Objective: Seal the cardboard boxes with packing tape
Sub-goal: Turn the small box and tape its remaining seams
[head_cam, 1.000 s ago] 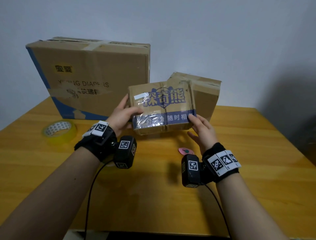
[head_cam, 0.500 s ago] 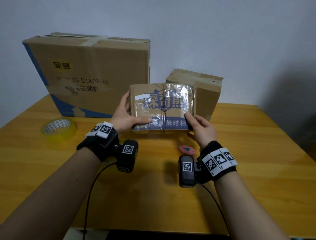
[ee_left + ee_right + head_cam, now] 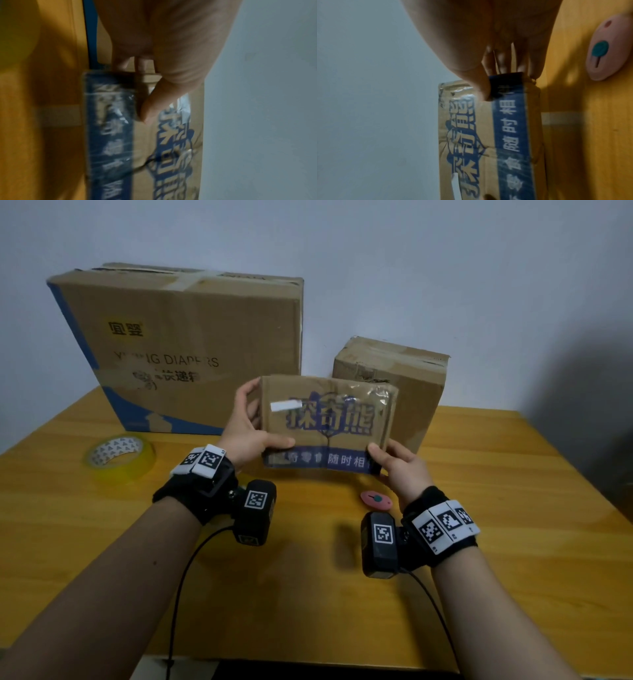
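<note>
Left hand [image 3: 247, 429] and right hand [image 3: 399, 465] each clamp an end of the small blue-printed cardboard box [image 3: 327, 424], raised above the wooden desk [image 3: 513, 508], presumably for seam inspection

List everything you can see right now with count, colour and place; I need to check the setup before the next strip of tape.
small box: 1, brown with blue print, held above the table by both hands
large box: 1, brown with blue edge, back left, upright
medium box: 1, plain brown, behind the small box
tape roll: 1, yellowish clear, table left
pink cutter: 1, pink with teal dot, table near right wrist
table: 1, orange wood
left hand: grip on small box's left end
right hand: grip on its lower right corner
</note>
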